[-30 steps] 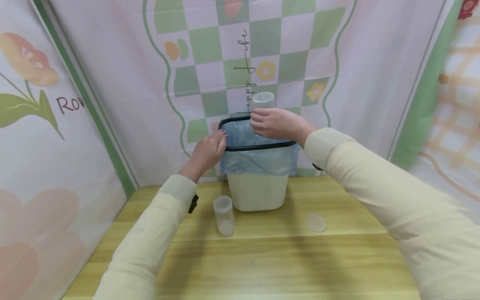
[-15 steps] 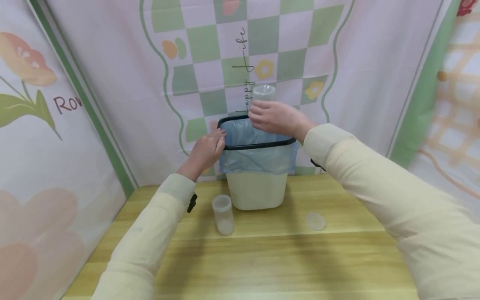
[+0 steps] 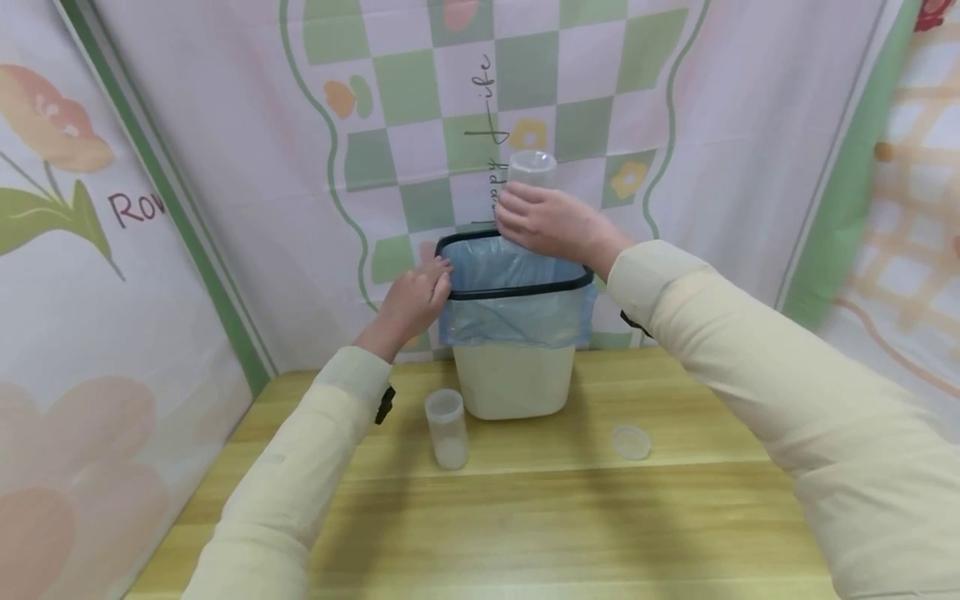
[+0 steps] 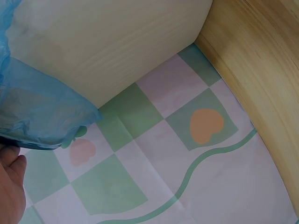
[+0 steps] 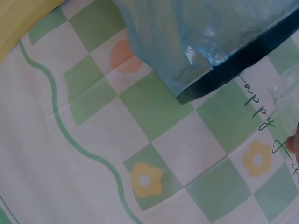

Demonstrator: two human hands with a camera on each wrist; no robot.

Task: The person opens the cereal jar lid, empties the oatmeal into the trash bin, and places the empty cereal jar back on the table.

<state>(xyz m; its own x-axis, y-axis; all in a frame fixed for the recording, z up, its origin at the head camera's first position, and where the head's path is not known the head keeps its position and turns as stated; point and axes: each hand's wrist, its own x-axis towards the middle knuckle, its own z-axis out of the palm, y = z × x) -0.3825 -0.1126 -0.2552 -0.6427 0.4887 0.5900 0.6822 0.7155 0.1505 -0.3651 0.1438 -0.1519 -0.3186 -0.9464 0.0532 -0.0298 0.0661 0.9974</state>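
Note:
My left hand (image 3: 414,298) grips the left side of the black rim (image 3: 517,292) of a cream trash can (image 3: 513,383); its fingertips lie over the rim. In the left wrist view, the hand (image 4: 11,186) shows at the lower left edge against that rim. Above the can's mouth, my right hand (image 3: 551,221) holds a clear plastic jar (image 3: 532,169), its closed base facing up. Only a fingertip (image 5: 292,143) and part of the jar (image 5: 286,95) enter the right wrist view. The jar's lower part is hidden behind my fingers in the head view.
A blue liner bag (image 3: 517,321) is folded over the can's rim. On the wooden table (image 3: 525,533) stands a second, frosted jar (image 3: 448,433), left of the can. A clear round lid (image 3: 632,442) lies to the right. Printed cloth (image 3: 405,92) hangs behind.
My right hand has risen with the jar, further above the trash can's rim. My left hand keeps its place on the rim.

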